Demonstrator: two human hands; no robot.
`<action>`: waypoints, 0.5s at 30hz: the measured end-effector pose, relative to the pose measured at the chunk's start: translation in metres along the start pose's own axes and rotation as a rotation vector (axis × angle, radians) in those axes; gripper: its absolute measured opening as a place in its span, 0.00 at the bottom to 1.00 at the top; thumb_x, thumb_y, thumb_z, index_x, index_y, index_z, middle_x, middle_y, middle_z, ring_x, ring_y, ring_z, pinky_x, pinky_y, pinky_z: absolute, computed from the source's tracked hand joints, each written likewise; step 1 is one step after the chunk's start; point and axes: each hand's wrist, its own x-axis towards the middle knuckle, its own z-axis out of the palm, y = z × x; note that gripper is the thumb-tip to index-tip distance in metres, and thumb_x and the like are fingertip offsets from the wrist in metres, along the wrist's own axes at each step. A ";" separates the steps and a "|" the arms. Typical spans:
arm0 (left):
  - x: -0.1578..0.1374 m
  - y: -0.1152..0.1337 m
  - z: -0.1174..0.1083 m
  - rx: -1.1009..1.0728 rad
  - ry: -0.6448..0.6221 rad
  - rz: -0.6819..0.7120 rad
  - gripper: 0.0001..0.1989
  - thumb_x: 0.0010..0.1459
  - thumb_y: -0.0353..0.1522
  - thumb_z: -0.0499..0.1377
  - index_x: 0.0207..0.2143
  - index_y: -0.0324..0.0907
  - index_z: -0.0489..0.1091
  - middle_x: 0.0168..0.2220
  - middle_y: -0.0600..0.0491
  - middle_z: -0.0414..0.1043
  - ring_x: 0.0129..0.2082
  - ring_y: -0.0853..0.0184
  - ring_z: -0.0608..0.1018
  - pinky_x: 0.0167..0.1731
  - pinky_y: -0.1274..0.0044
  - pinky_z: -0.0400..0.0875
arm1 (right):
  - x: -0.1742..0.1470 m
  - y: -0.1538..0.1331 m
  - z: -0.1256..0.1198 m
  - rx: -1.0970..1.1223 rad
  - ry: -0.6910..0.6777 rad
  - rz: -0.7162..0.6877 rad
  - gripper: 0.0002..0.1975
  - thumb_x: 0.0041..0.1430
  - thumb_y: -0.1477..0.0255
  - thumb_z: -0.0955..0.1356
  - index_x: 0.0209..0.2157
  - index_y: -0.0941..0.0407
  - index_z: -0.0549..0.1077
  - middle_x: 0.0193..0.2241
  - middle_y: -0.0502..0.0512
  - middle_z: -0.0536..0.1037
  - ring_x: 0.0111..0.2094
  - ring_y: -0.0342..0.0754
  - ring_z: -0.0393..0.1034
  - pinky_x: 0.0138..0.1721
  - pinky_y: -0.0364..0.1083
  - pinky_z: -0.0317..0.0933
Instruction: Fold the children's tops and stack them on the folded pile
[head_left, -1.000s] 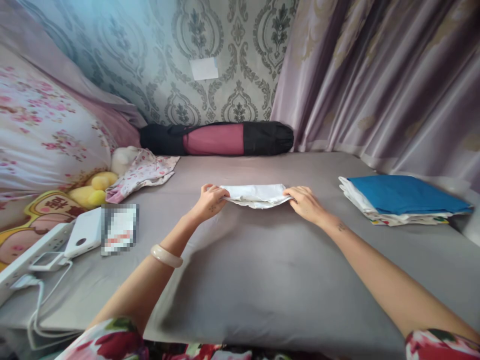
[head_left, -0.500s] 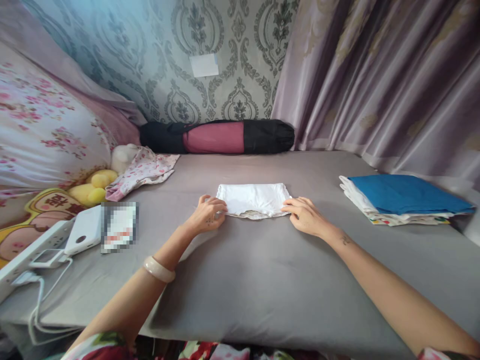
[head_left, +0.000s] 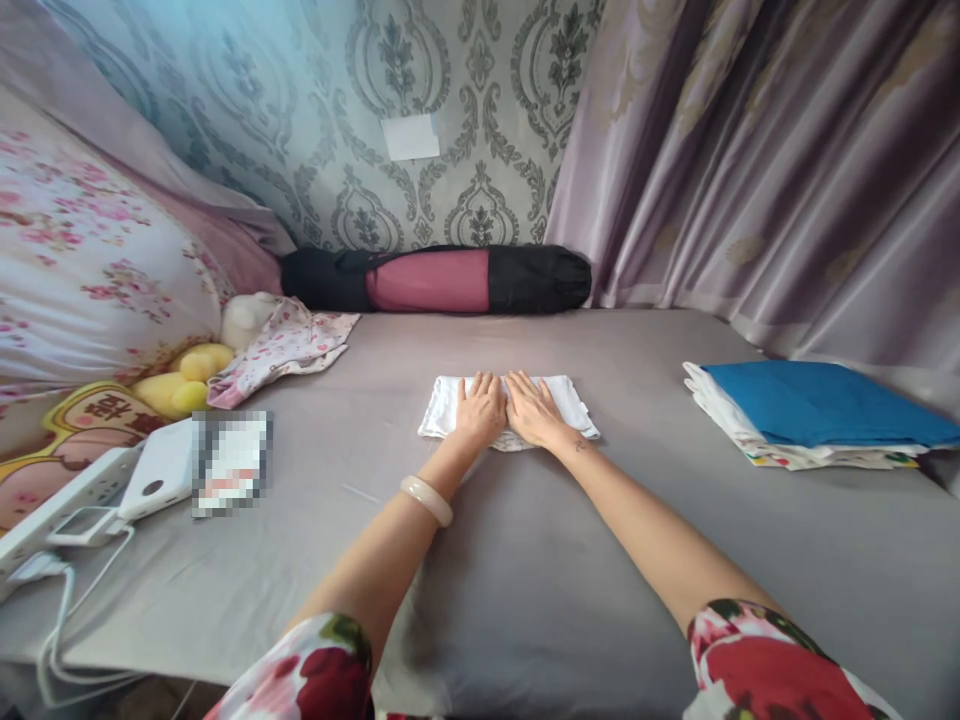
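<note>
A folded white cloth garment [head_left: 571,398] lies on the grey sheet in front of me, its long side running left to right. My left hand [head_left: 482,410] rests flat on the middle of it, fingers stretched away from me. Right beside it, my right hand [head_left: 531,408] also presses flat on the cloth. Both hands are open and grip nothing. The part of the cloth beneath the palms is hidden; its left and right ends and a bit of the near edge show.
To the right lies a stack of folded clothes with a blue piece [head_left: 817,400] on top. A black and pink rolled bag [head_left: 427,280] lies along the wall. At left are a power strip [head_left: 67,510], a white power bank [head_left: 161,465], cables, plush toys [head_left: 176,380] and a floral cloth [head_left: 289,345].
Both hands have let go of the cloth's left and right edges and moved inward to its middle. The fingers, bent before, now lie flat on top.
</note>
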 end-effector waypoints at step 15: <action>-0.007 -0.002 0.010 0.103 0.044 -0.086 0.28 0.69 0.40 0.37 0.65 0.38 0.55 0.66 0.44 0.56 0.67 0.56 0.56 0.64 0.60 0.51 | -0.003 0.003 0.014 -0.019 0.053 0.104 0.29 0.69 0.67 0.50 0.66 0.65 0.55 0.67 0.62 0.55 0.68 0.55 0.44 0.66 0.58 0.39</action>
